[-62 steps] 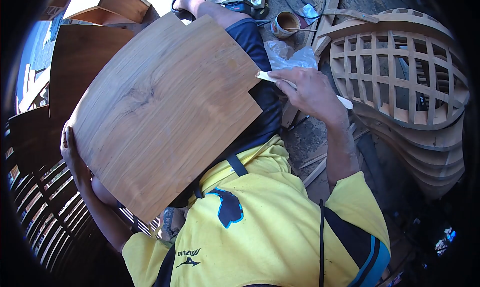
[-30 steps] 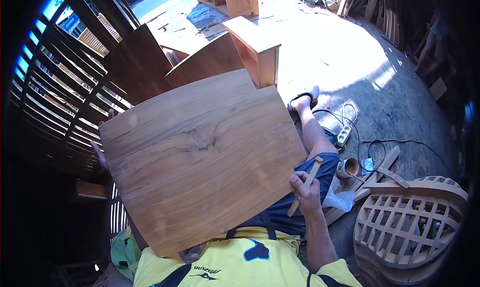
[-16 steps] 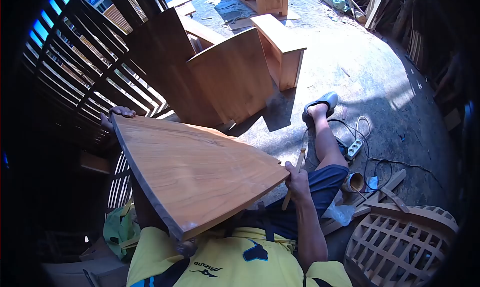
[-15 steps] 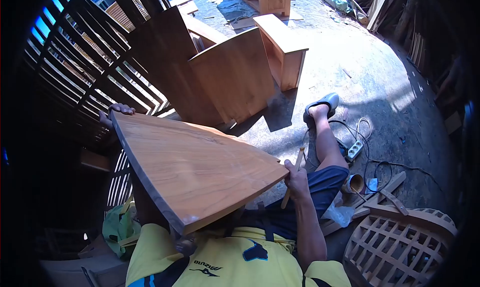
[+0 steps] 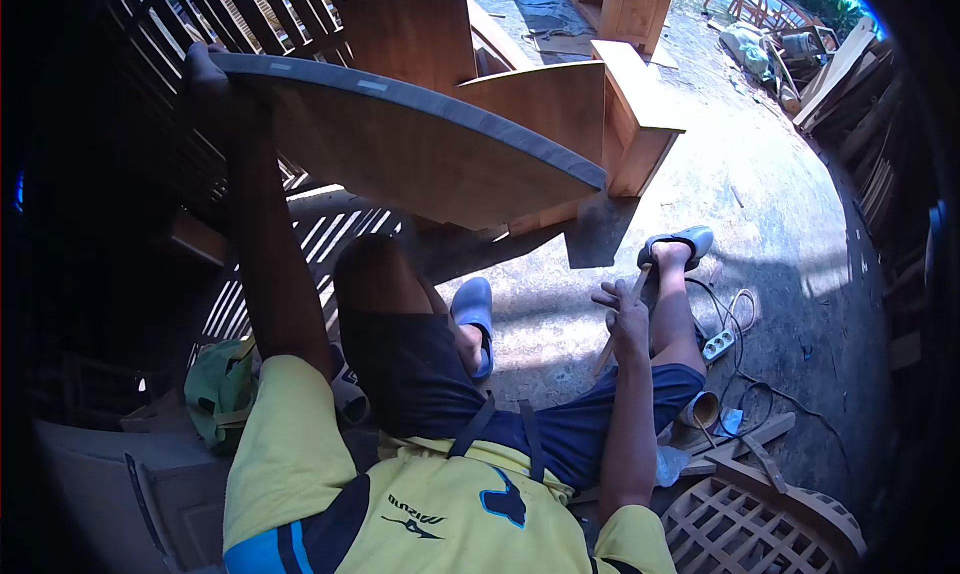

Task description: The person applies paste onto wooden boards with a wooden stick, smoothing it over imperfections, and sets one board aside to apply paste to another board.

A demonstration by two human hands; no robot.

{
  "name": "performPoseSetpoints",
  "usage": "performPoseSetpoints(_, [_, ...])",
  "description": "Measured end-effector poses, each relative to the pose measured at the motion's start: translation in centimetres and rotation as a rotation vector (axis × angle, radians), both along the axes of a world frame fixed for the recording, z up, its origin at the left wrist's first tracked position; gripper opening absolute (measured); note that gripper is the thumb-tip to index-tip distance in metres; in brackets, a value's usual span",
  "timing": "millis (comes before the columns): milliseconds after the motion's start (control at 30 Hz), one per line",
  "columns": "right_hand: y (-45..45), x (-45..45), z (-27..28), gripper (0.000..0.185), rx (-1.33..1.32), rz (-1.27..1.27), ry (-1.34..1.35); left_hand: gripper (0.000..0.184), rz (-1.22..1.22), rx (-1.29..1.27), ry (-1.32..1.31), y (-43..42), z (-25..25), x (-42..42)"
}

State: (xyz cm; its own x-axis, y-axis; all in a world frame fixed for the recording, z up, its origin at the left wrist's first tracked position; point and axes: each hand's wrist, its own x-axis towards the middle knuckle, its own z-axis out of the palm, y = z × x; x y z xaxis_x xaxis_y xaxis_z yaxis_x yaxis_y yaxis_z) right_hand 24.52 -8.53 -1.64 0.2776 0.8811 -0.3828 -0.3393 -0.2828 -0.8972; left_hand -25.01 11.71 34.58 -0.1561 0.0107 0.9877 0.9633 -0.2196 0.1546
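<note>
My left hand, raised at the upper left, grips one end of a wooden panel with a curved edge. The panel is held up and tilted, its pale curved edge facing me. Its far tip hangs free at the right, apart from my other hand. Between the fingers of my right hand is a thin wooden stick, slanting over my thigh; some of these fingers are spread. Behind the held panel, another curved wooden panel and a darker flat board lean upright.
A wooden cabinet piece stands beyond the panels. On the floor at right lie a power strip with cables, a tin can and a slatted wooden frame. A green bag sits at left, near a slatted wall.
My left hand has lifted and turned the panel up and away, so its curved edge now shows. My right hand has let go of the panel's corner and keeps the stick.
</note>
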Motion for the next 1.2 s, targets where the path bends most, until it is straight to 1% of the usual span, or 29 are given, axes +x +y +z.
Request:
performPoseSetpoints(33, [-0.6, 0.9, 0.0, 0.048, 0.017, -0.09, 0.021, 0.023, 0.074, 0.028, 0.087, -0.6, 0.4, 1.1])
performPoseSetpoints(67, [-1.3, 2.0, 0.2, 0.044, 0.04, -0.124, 0.036, 0.025, 0.151, 0.061, 0.172, -1.1, 0.8, 2.2])
performPoseSetpoints(133, [-2.9, 3.8, 0.4, 0.044, 0.087, -0.141, 0.054, 0.025, -0.162, 0.025, -0.111, 2.2, 0.7, -0.1])
performPoseSetpoints(167, [-3.8, 4.3, 1.7, 0.045, 0.071, -0.119, 0.073, 0.025, -0.435, 0.01, -0.427, 1.8, 0.9, 1.8])
performPoseSetpoints(200, [-4.4, 4.5, 2.0, 0.045, 0.071, -0.099, 0.072, 0.026, -0.42, 0.002, -0.432, 2.8, 0.1, 0.2])
performPoseSetpoints(233, [-5.0, 4.6, 2.1, 0.046, 0.04, -0.146, 0.065, 0.027, -0.408, -0.002, -0.436, 2.9, 0.1, -0.3])
performPoseSetpoints(267, [-5.4, 4.7, 2.2, 0.047, 0.01, -0.197, 0.058, 0.031, -0.361, 0.007, -0.504, 3.1, -0.4, -0.6])
performPoseSetpoints(300, [-5.8, 4.5, 2.7, 0.047, 0.013, -0.183, 0.054, 0.031, -0.348, 0.014, -0.507, 3.9, -0.7, -2.8])
performPoseSetpoints(367, [-6.6, 4.0, 3.5, 0.047, -0.027, -0.223, 0.069, 0.033, -0.39, -0.013, -0.609, 6.8, -2.9, -9.8])
performPoseSetpoints(400, [-6.9, 4.1, 3.3, 0.047, -0.029, -0.21, 0.063, 0.032, -0.411, -0.004, -0.716, 6.9, -3.8, -11.6])
performPoseSetpoints(467, [-7.1, 4.5, 3.0, 0.047, -0.004, -0.201, 0.062, 0.03, -0.354, 0.012, -0.776, 10.7, -8.9, -19.7])
performPoseSetpoints(500, [-7.1, 4.7, 3.0, 0.047, -0.001, -0.193, 0.054, 0.029, -0.315, 0.024, -0.827, 12.1, -10.4, -22.5])
performPoseSetpoints(533, [-7.2, 4.9, 3.0, 0.048, -0.033, -0.216, 0.013, 0.029, -0.31, 0.031, -0.836, 11.0, -11.0, -22.5])
performPoseSetpoints(567, [-7.3, 5.0, 3.0, 0.05, -0.071, -0.241, -0.03, 0.029, -0.362, -0.063, -0.894, 9.0, -12.5, -22.6])
performPoseSetpoints(633, [-7.1, 4.7, 3.8, 0.048, -0.093, -0.266, -0.068, 0.029, -0.415, -0.158, -0.969, 8.8, -15.0, -23.6])
performPoseSetpoints(700, [-7.1, 4.8, 4.1, 0.046, -0.123, -0.28, -0.135, 0.033, -0.442, -0.128, -1.196, 9.0, -17.5, -24.5])
performPoseSetpoints(733, [-7.1, 5.1, 4.1, 0.046, -0.123, -0.266, -0.139, 0.033, -0.436, -0.134, -1.211, 9.1, -18.4, -24.3])
performPoseSetpoints(767, [-7.0, 5.1, 3.9, 0.046, -0.134, -0.264, -0.154, 0.034, -0.473, -0.049, -1.277, 9.2, -19.4, -24.1])
performPoseSetpoints(833, [-6.8, 5.0, 3.9, 0.047, -0.151, -0.297, -0.163, 0.035, -0.499, 0.035, -1.351, 9.2, -21.3, -24.5])
performPoseSetpoints(900, [-6.6, 4.8, 4.2, 0.046, -0.159, -0.302, -0.163, 0.026, -0.567, 0.165, -1.34, 10.7, -23.6, -27.1])
performPoseSetpoints(933, [-6.4, 4.6, 4.5, 0.045, -0.161, -0.311, -0.154, 0.026, -0.567, 0.19, -1.339, 11.4, -24.4, -28.0])
performPoseSetpoints(1100, [-4.9, 3.4, 5.8, 0.045, -0.145, -0.324, -0.165, 0.031, -0.459, 0.182, -1.334, 13.4, -27.0, -31.2])
performPoseSetpoints(1200, [-4.1, 3.1, 4.9, 0.044, -0.17, -0.281, -0.187, 0.035, -0.359, 0.128, -1.301, 14.1, -27.6, -33.0])
